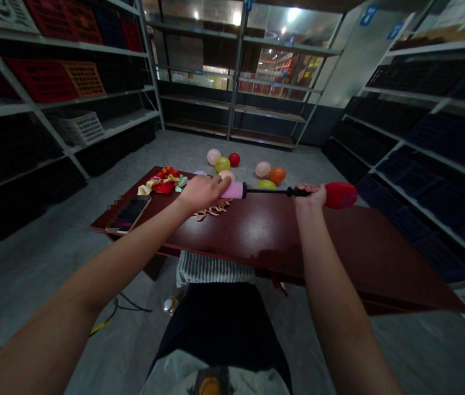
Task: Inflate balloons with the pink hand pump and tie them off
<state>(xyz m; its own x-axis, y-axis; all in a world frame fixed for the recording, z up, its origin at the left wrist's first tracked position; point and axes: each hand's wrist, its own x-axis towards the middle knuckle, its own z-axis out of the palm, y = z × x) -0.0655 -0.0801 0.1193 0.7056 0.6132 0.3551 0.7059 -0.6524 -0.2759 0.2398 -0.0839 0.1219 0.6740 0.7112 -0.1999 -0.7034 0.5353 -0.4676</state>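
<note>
A hand pump lies level above the dark red table (257, 233). My left hand (202, 192) is closed round its pink barrel (235, 190). A thin black rod (265, 191) runs from the barrel to my right hand (310, 197), which grips the black end piece. Past that hand a red balloon (340, 195) sticks out to the right, partly filled. Under my left hand lie a few tan limp balloons (213, 210) on the tabletop.
A phone (130, 214) lies at the table's left end, by a heap of red and yellow limp balloons (164, 180). Several inflated balloons (223, 163) sit on the floor beyond the table. Metal shelves with crates (78, 127) line both sides and the back.
</note>
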